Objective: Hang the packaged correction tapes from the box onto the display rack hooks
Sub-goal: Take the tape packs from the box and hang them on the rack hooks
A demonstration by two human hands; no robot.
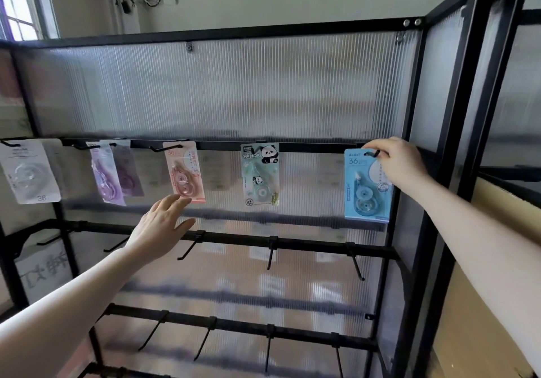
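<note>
The right hand (395, 163) is pinching the blue pack (366, 185) at its hang hole on the top rail's (307, 146) rightmost hook and should be sliding it fully back, while the left hand (159, 226) is reaching open-fingered below the pink pack (184, 172).

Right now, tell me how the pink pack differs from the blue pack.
The pink pack hangs tilted; the blue pack hangs nearly straight. The left hand reaches open-fingered toward the pink pack's bottom edge, while the right hand pinches the blue pack's top at its hook. Both hang on the top rail, each printed with 36.
</note>
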